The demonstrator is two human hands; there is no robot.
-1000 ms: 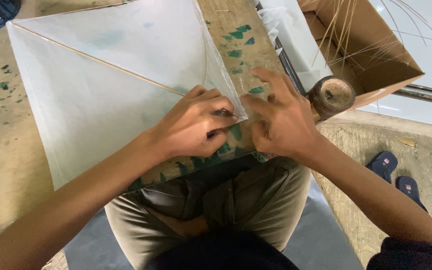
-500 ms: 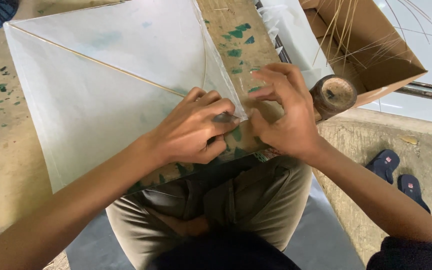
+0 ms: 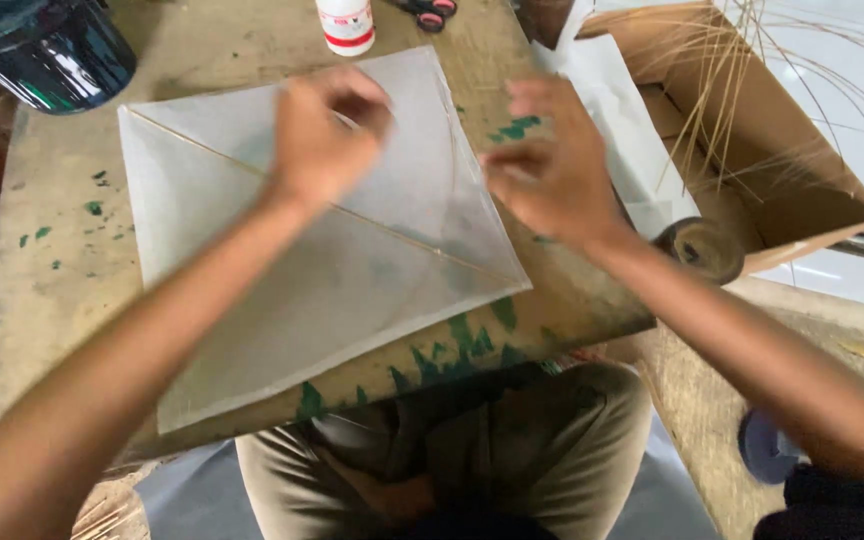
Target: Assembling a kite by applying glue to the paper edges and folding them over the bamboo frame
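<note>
The translucent paper kite (image 3: 322,250) lies flat on the tabletop (image 3: 62,270) just below both hands, its thin spine stick running diagonally beneath the curled, blurred left hand (image 3: 324,135), nearer it than the loosely spread right hand (image 3: 550,165).

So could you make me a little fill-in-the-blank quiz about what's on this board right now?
1. The left hand hovers over a pale square sheet crossed by a thin ____.
2. The board is flecked with ____ paint.
3. Right of the right hand, a cardboard ____ holds long thin sticks.
4. The white bottle at the board's far edge has a ____ label.

Missing words: stick; green; box; red
</note>
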